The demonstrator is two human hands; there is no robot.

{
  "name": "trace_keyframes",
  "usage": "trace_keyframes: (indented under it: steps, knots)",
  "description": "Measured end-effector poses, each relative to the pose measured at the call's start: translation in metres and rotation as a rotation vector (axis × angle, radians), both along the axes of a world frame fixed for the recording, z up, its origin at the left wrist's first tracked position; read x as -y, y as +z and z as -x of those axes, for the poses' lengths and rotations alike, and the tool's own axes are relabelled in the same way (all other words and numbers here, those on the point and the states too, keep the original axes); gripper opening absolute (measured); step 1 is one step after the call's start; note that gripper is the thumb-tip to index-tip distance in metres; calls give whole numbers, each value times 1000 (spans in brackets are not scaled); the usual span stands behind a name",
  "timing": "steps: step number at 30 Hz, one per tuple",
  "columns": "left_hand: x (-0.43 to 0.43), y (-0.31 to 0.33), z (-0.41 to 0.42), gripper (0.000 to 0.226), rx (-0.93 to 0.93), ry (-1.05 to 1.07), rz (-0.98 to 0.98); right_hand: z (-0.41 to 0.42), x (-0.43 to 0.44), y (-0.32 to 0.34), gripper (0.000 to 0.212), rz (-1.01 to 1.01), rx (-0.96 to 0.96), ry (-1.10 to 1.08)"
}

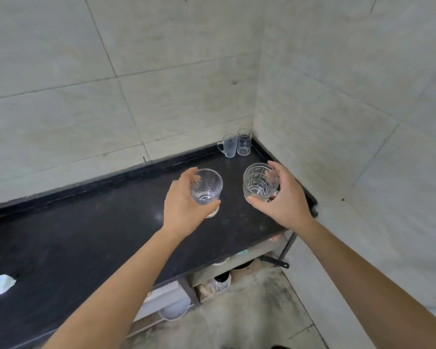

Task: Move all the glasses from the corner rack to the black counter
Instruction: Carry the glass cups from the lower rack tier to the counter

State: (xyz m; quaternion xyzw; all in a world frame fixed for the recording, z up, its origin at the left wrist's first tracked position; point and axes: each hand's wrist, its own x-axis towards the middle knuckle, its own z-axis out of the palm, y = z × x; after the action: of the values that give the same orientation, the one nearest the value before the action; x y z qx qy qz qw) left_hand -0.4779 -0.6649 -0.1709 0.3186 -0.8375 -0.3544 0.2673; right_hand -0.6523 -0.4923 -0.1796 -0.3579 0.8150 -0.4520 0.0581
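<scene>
A: How many glasses are on the black worktop (pixel 86 238)?

B: Two stand far back at 12 o'clock, a handled glass (pixel 228 146) touching a tall glass (pixel 244 142). Two more are just coming down.

A: Who has those?

B: The left hand (pixel 184 205) is wrapped around a smooth glass (pixel 208 190), which seems to touch the worktop. The right hand (pixel 282 195) grips a bumpy glass (pixel 258 182) at 1 o'clock, tipped a little.

A: Any left on the rack?

B: I can't see the rack. Both arms reach out straight, hands apart.
</scene>
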Motion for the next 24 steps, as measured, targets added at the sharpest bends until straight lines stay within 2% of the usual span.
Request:
trace_keyframes:
  steps: [6, 17, 24]
  knots:
    - [48, -33, 100, 90, 102, -16, -57, 99, 39, -37, 91, -100, 61, -22]
    - [116, -104, 277, 89, 320, 117, -137, 300, 140, -115, 87, -378, 92, 156]
    - [152, -141, 358, 87, 435, 176, -148, 363, 199, -158, 88, -496, 74, 146]
